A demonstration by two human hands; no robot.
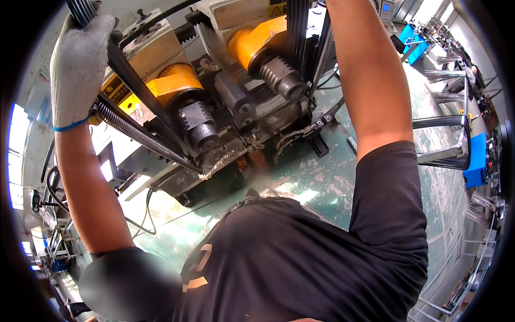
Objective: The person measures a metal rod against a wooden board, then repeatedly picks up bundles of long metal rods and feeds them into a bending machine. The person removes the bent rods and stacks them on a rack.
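My left hand, in a pale knit glove with a blue cuff, is raised at the upper left. It is closed round a bundle of long dark metal bars, its fingers partly hidden behind them. The bars slant down to the right, beside a yellow machine head with a ridged dark shaft. My right forearm stretches up past the top edge, so my right hand is out of sight. Another group of dark bars stands left of that arm, next to a second yellow head.
A coiled spring hose runs below the left bars. The pale machine body fills the upper middle, above a worn green floor. A metal rack with dark bars stands at the right, near a blue panel. A cable hangs lower left.
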